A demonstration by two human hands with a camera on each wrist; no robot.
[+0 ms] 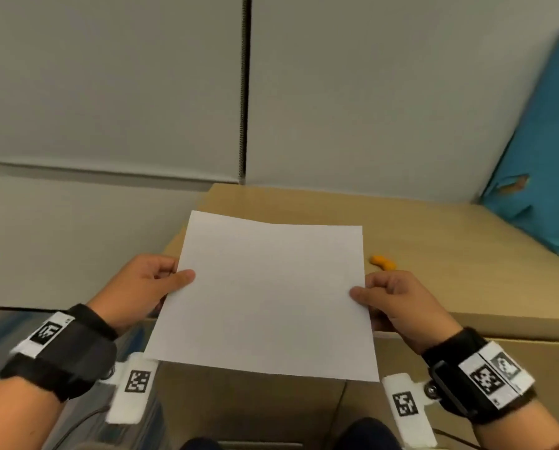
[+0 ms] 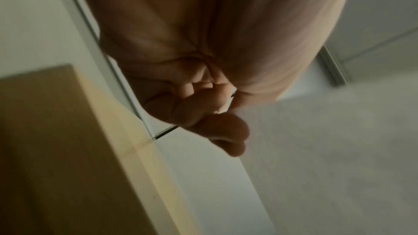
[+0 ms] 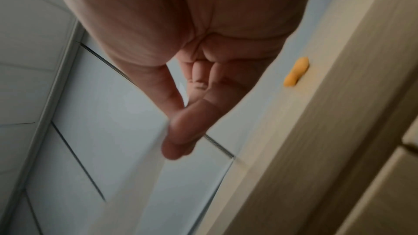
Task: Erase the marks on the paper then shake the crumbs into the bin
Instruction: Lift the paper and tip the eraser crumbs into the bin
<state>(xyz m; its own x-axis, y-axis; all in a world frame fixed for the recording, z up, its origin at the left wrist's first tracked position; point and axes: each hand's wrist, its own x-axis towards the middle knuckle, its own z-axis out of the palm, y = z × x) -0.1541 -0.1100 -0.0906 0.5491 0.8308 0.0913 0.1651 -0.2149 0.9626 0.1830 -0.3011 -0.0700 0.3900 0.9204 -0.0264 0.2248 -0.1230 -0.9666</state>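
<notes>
Each grip pinches one side edge of the paper (image 1: pixel 268 297): left hand (image 1: pixel 142 287), right hand (image 1: pixel 401 306). The sheet is lifted above the surface (image 1: pixel 450 241). Keep it level; no bin is visible yet

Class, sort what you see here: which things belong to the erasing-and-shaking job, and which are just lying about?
Belongs to the job:
paper, held by left hand and right hand
orange eraser on the desk

Just lying about:
blue cushion
window blinds
</notes>
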